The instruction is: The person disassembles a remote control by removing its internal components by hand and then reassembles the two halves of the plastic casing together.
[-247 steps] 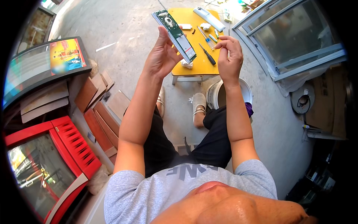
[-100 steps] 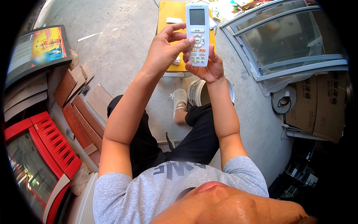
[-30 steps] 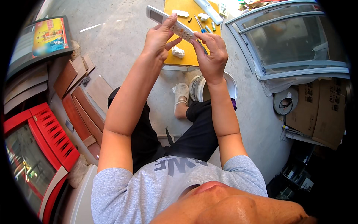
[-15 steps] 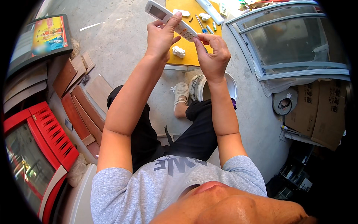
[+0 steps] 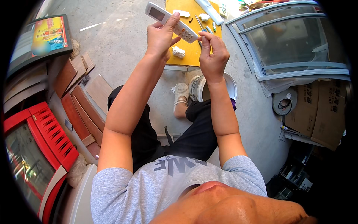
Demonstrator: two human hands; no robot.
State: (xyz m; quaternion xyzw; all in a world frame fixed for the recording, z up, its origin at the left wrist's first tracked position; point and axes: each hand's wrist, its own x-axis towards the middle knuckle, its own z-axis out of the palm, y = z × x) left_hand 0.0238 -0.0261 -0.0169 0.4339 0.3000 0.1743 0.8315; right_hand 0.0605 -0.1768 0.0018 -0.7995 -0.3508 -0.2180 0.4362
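Note:
A white remote control point(image 5: 187, 34) with a small grey screen and rows of buttons is held at a tilt above the yellow tabletop point(image 5: 194, 59). My left hand point(image 5: 160, 39) grips it around the middle, thumb on its face. Just right of its lower end is my right hand point(image 5: 214, 54), apart from it, thumb and forefinger pinched; whatever may be between them is too small to tell. Beneath lie a screwdriver point(image 5: 199, 23), a small green-and-white battery point(image 5: 214, 26) and white crumpled tissues point(image 5: 178, 52). A second long white remote-like piece point(image 5: 210, 11) lies at the table's far right.
Below the table's near edge stands a white bucket point(image 5: 231, 87), close to my shoe point(image 5: 181, 93). Framed glass panels point(image 5: 291, 41) lean at the right, above cardboard boxes point(image 5: 317, 108). Wooden boards point(image 5: 80, 115) and a red-framed cabinet point(image 5: 52, 130) are on the left.
My right hand has come away from the remote's lower end, moving slightly right, and its fingers stay pinched. The left hand still holds the remote, which has shifted very slightly.

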